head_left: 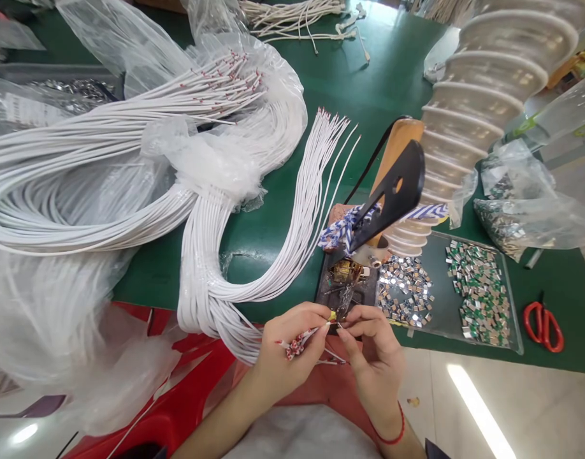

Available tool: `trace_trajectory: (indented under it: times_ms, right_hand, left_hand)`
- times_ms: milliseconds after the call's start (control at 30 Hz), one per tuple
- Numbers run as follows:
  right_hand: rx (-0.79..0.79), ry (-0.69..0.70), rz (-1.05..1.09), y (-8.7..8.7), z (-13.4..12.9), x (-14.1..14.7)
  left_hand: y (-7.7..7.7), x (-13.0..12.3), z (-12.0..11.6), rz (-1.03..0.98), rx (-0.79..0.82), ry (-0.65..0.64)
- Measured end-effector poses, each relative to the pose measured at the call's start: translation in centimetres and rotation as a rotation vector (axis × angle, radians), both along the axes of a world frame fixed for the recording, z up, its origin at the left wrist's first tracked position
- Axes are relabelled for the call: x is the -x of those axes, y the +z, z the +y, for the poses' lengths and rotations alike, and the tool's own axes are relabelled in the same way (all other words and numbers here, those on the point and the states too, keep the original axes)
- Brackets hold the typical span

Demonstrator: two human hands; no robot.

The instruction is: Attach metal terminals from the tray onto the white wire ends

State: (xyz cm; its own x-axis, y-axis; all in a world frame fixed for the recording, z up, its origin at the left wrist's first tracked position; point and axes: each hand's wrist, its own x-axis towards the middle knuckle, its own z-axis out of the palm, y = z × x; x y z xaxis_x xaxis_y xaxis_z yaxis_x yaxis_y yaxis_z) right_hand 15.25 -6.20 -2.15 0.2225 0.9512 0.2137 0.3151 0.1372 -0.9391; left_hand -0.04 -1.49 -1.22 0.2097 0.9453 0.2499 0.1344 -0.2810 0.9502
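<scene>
left grip clamped on red-marked wire ends | right grip pinched on a wire tip | long white wire bundle unfinished-looking | metal terminals heaped in tray

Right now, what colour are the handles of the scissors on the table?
The scissors have red handles, best seen in the head view.

A green workbench holds white wire bundles; a terminal tray; red scissors.
</scene>
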Motion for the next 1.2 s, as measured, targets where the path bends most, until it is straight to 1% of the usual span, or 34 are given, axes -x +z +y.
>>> trace_trajectory:
  times_ms: [167, 267, 500, 600, 867, 1033, 1200]
  right_hand:
    - [-0.031, -0.009, -0.027, 0.3, 0.15, -0.04]
    - [-0.045, 0.003, -0.041, 0.33, 0.19, -0.08]
    - [-0.038, 0.005, -0.037, 0.11, 0.23, -0.05]
    - [-0.052, 0.004, -0.041, 0.0, 0.24, -0.13]
    - [-0.071, 0.026, -0.07, 0.21, 0.2, -0.46]
    - [-0.054, 0.029, -0.049, 0.16, -0.01, -0.52]
    - [-0.062, 0.044, -0.009, 0.25, 0.04, -0.65]
  left_hand:
    - [0.46, 0.02, -0.05, 0.032, -0.03, -0.012]
    - [0.58, -0.01, -0.04, 0.027, -0.022, -0.018]
    - [0.32, 0.0, -0.06, 0.039, -0.029, -0.007]
    - [0.29, -0.02, -0.01, 0.034, -0.009, -0.019]
    - [0.34, -0.29, -0.13, 0.043, 0.039, 0.005]
    - [0.12, -0.3, -0.41, 0.042, 0.015, 0.019]
    - [0.36, -0.32, -0.15, 0.056, 0.025, 0.035]
